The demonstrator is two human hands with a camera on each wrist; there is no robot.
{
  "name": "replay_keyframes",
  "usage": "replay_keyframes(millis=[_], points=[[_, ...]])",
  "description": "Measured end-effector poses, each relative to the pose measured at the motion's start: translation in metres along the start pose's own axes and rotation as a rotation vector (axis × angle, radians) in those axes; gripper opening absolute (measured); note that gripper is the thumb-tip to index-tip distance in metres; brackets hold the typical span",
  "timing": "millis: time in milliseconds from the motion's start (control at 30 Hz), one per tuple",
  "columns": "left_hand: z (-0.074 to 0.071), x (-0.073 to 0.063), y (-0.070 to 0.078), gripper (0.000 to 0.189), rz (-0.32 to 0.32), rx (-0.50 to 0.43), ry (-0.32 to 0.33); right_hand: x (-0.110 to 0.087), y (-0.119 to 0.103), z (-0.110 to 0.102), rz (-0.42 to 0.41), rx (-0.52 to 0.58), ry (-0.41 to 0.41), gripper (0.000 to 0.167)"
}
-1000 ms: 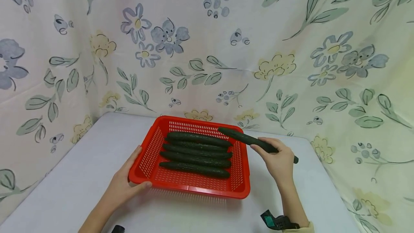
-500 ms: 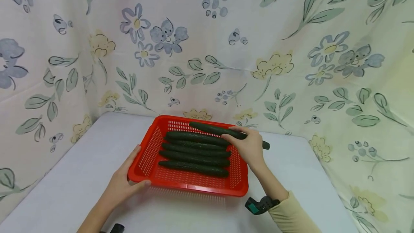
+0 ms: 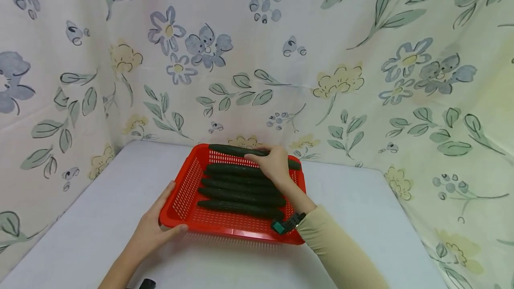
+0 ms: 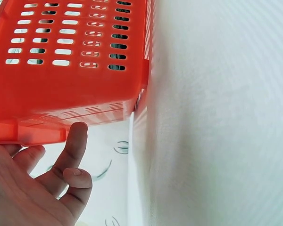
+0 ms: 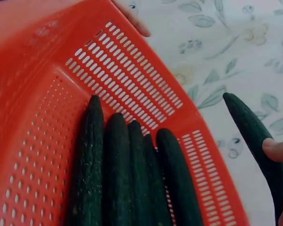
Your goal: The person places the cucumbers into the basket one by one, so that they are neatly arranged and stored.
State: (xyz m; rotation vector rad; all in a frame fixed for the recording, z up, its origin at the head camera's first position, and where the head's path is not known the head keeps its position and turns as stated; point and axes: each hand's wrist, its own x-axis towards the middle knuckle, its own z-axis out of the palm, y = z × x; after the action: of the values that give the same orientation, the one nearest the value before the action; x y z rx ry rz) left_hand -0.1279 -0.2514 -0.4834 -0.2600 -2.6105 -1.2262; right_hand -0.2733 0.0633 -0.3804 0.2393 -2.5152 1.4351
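A red plastic basket with slotted walls stands on the white table. Several dark green cucumbers lie side by side in it, running left to right. My left hand holds the basket at its near left corner, thumb on the front rim and fingers along the left side. In the left wrist view, its curled fingers show under the rim. With my right hand I grip another cucumber near its middle, level over the far rim. The right wrist view shows this cucumber apart from those inside.
The white tabletop extends on both sides of the basket. A floral curtain hangs behind the table and along its sides. A dark wrist strap and a pale yellow sleeve cross the basket's right front corner.
My right hand has carried its cucumber leftward from the basket's right side to over the far rim, and the cucumber now lies more level. The left hand and basket have stayed put.
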Motion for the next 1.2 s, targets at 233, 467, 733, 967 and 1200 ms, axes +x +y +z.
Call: replay_keyframes(millis=[233, 467, 733, 967, 1200], points=[[0.0, -0.001, 0.0, 0.12, 0.001, 0.003, 0.004, 0.004, 0.008, 0.022, 0.108, -0.012, -0.052, 0.031], [-0.001, -0.001, 0.001, 0.12, -0.009, 0.006, 0.001, 0.004, 0.022, 0.032, 0.237, -0.043, -0.122, 0.031], [0.0, 0.0, 0.001, 0.121, -0.013, 0.011, 0.001, 0.0, 0.025, 0.035, 0.293, -0.02, -0.164, 0.029], [0.0, 0.0, 0.001, 0.121, -0.01, 0.01, 0.001, 0.001, 0.026, 0.036, 0.272, -0.005, -0.147, 0.038], [0.0, 0.0, 0.002, 0.12, -0.01, -0.004, 0.001, 0.002, 0.028, 0.036, 0.277, 0.015, -0.138, 0.048]])
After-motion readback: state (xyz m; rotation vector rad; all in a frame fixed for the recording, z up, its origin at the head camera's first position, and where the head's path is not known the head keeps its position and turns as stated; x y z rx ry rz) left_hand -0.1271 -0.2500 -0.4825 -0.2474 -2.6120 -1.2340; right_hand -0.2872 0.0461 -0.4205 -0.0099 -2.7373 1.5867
